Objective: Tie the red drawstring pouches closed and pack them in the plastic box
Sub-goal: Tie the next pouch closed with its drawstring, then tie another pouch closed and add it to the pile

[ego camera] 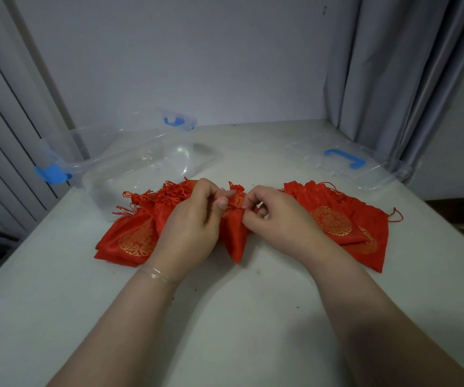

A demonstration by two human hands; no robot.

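Bare forearms, no sleeves; thin bangles (pixel 156 275) circling left wrist (pixel 152 279).

So the count: two hands, left hand (pixel 194 219) and right hand (pixel 275 216), with one red pouch (pixel 235 238) between them. There's a left heap of pouches (pixel 130 236) and a right heap of pouches (pixel 342 219), two heaps total, but they overlap so much I can only say at least two or three pouches in each. Plus one clear plastic box (pixel 130 160) with two blue latches showing, one lid (pixel 348 163) with one blue handle, and one bracelet (pixel 156 275).
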